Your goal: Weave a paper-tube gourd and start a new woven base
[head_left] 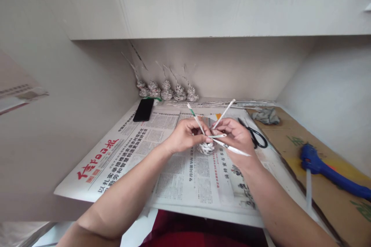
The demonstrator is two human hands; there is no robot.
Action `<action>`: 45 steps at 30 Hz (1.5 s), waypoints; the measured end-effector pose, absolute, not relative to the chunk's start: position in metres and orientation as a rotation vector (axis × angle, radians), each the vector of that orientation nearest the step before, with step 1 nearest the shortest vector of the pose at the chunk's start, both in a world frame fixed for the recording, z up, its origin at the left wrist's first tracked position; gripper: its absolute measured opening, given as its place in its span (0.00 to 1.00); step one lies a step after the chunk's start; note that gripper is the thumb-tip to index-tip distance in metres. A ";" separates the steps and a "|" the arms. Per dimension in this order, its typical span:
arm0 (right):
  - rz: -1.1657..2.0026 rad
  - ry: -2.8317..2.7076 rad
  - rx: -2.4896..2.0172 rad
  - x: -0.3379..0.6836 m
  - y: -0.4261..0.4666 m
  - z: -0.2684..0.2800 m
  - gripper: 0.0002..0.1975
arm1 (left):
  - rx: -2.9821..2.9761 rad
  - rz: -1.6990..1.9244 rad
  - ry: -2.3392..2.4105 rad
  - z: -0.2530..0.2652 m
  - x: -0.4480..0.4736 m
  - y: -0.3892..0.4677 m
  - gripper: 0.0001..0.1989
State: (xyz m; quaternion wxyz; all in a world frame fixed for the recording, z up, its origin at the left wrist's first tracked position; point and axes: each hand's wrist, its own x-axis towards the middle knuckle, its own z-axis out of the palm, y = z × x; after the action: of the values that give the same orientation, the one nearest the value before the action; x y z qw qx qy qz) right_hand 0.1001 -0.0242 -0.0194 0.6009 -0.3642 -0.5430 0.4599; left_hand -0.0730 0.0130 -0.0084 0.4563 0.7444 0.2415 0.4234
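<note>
Between my two hands is a small woven paper gourd [206, 148], made of rolled newspaper, with several loose paper strips sticking out of its top. My left hand [193, 131] is closed, thumb and fingers pinching the work near the base of the strips. From the other side my right hand [233, 133] grips it too, its fingers curled around the upper part. One paper strip [232, 148] points toward my right wrist, and another strip [224, 114] rises up to the right. The fingers partly hide the gourd's upper part.
Newspaper [174, 185] covers the table. A black phone [143, 110] lies at the back left, before several finished-looking woven gourds [167, 92]. Thin paper sticks [203, 104] lie along the back. Black-handled scissors [257, 137], a grey cloth [266, 116] and a blue glue gun [319, 166] on cardboard are at right.
</note>
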 end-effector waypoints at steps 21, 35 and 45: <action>1.066 -1.301 -0.727 0.092 -0.019 -0.030 0.06 | 1.417 1.051 0.550 -0.014 -0.066 0.015 0.27; 0.976 -1.328 -0.827 0.094 -0.015 -0.031 0.16 | 1.454 1.026 0.577 -0.020 -0.068 0.018 0.28; 1.060 -1.384 -0.972 0.095 -0.020 -0.029 0.24 | 1.561 0.936 0.556 -0.011 -0.070 0.014 0.20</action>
State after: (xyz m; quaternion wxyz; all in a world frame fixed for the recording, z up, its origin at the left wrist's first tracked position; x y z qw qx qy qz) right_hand 0.0952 -0.0200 -0.0291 0.5422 -0.4091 -0.5826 0.4463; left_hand -0.0696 0.0141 -0.0115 0.5805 0.6679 0.2379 0.4005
